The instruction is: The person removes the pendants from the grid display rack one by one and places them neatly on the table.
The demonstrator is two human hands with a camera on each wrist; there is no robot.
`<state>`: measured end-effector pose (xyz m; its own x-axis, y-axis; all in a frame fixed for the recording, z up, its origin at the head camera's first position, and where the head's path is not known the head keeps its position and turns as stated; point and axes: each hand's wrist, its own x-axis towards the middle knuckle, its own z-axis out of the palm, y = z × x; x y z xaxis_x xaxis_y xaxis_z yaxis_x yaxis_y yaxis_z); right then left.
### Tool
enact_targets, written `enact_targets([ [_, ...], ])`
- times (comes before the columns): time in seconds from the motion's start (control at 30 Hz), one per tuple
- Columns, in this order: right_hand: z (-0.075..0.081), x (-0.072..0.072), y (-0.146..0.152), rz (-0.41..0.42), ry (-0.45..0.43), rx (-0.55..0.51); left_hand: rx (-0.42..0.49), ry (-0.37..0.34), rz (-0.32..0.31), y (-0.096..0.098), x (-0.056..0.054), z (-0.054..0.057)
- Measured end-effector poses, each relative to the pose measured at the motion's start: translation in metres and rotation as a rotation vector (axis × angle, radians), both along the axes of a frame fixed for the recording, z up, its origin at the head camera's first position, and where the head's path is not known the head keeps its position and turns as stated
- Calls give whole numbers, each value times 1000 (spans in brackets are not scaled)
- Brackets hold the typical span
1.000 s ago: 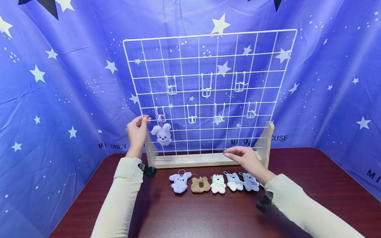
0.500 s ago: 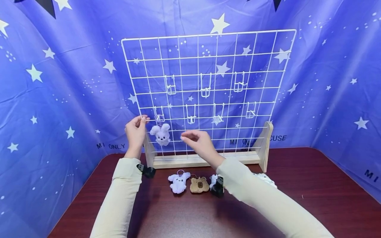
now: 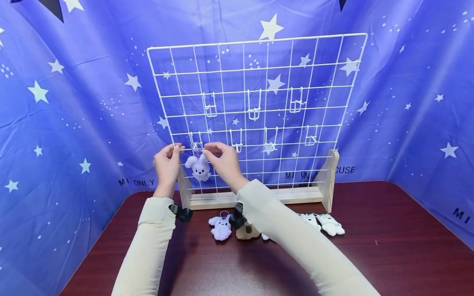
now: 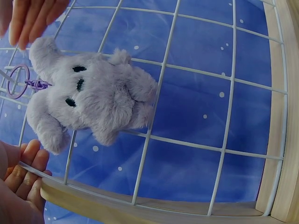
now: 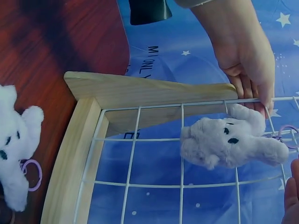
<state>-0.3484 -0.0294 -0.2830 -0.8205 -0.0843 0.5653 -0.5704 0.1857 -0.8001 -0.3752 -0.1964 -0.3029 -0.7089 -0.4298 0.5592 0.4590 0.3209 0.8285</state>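
Note:
A lavender plush bunny keychain point(image 3: 200, 169) hangs by its purple ring and chain point(image 4: 37, 84) from a hook at the lower left of the white wire grid panel point(image 3: 366, 34). My left hand point(image 3: 167, 164) grips the panel's left edge wire between thumb and fingers, just left of the bunny. On the bunny's other side, my right hand point(image 3: 224, 162) is raised beside its ear, close to the ring, with fingers fairly straight. In the left wrist view those fingers point(image 4: 35, 21) lie very near the ear; whether they touch it I cannot tell.
More white wire hooks point(image 3: 254, 111) sit on the panel in two rows. A wooden stand point(image 3: 211, 201) carries it. In front lie another lavender plush point(image 3: 221, 228), a brown one point(image 3: 247, 233) and white ones point(image 3: 332, 225), partly hidden by my right sleeve. A blue star-patterned curtain surrounds the table.
My right hand has moved left and up from the panel's lower right to beside the hanging bunny. The left hand keeps its grip on the panel edge. The view has shifted slightly.

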Motion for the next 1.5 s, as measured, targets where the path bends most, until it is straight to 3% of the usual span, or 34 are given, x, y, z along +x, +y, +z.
enact_targets([
  [0.37, 1, -12, -14, -58, 43, -8, 10, 1, -3, 1, 0, 1],
  [0.67, -2, -16, -26, -42, -24, -71, 12, 13, 4, 0, -1, 1],
  [1.13, -10, -14, -37, -150, -72, -68, 6, 8, 5, -1, -1, 1],
  [1.27, -8, -13, -35, -140, -67, -107, 4, 9, 6, 0, -1, 1],
  [1.5, 0, -5, -25, -44, -74, -163, 16, 9, 2, 0, -1, 1],
])
